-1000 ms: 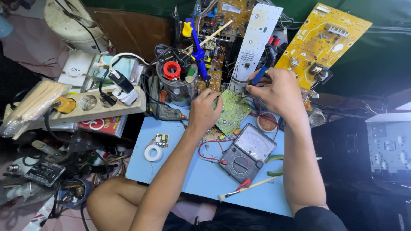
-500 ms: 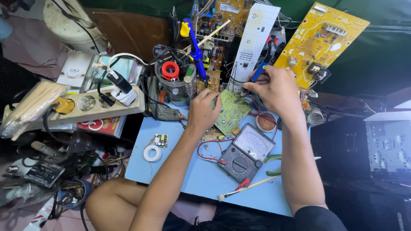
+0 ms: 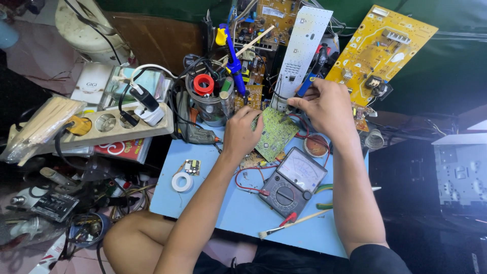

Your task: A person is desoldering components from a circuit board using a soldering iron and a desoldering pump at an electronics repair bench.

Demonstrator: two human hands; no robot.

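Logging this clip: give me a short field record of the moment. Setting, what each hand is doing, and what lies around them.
setting: small blue table crowded with electronics parts
left hand: grips the near edge of a green circuit board, holding it tilted
right hand: fingers at the board's far edge, pinching something too small to tell
near the hands: analog multimeter with red lead, roll of white tape, small brush
behind: yellow circuit board, white strip board
left side: power strip with plugs

— Upper frame: dark green cloth backdrop (image 3: 446,66), brown wooden board (image 3: 157,40) leaning at upper left.
— Centre: small light-blue tabletop (image 3: 238,213). Lower left: cluttered floor, dim; grey metal chassis (image 3: 459,172) at right edge.
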